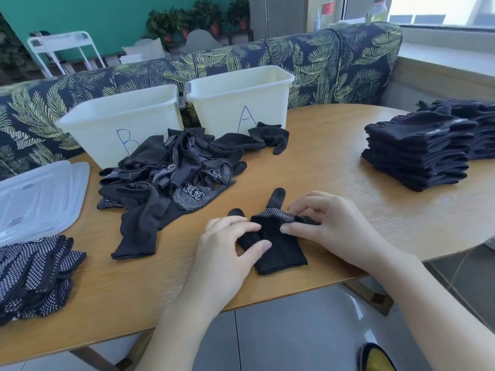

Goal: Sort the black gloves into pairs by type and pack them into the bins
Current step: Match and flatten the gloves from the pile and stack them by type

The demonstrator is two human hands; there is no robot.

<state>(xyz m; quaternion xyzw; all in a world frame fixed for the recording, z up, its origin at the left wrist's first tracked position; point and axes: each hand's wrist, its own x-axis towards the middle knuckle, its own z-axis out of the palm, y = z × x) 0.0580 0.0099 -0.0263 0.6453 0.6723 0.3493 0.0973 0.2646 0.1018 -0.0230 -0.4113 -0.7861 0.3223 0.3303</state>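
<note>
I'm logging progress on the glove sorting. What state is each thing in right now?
Bin A: upright, lid off.
Bin B: upright, lid off.
Lids: stacked flat on table.
Loose glove pile: tangled, unsorted.
Dotted stack: piled at left.
Plain stack: folded, neat.
Dotted glove: being folded.
Left hand: pinching glove.
Right hand: pinching glove edge.

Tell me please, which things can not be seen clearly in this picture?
- Inside of bin B and bin A, head view: their walls hide any contents.
- Dotted glove stack: cut off by the left edge.
- Folded plain stacks: cut off by the right edge, so no count.
- Glove being folded: partly covered by the left hand and right hand.
- Loose pile: tangled, number unclear.
</note>
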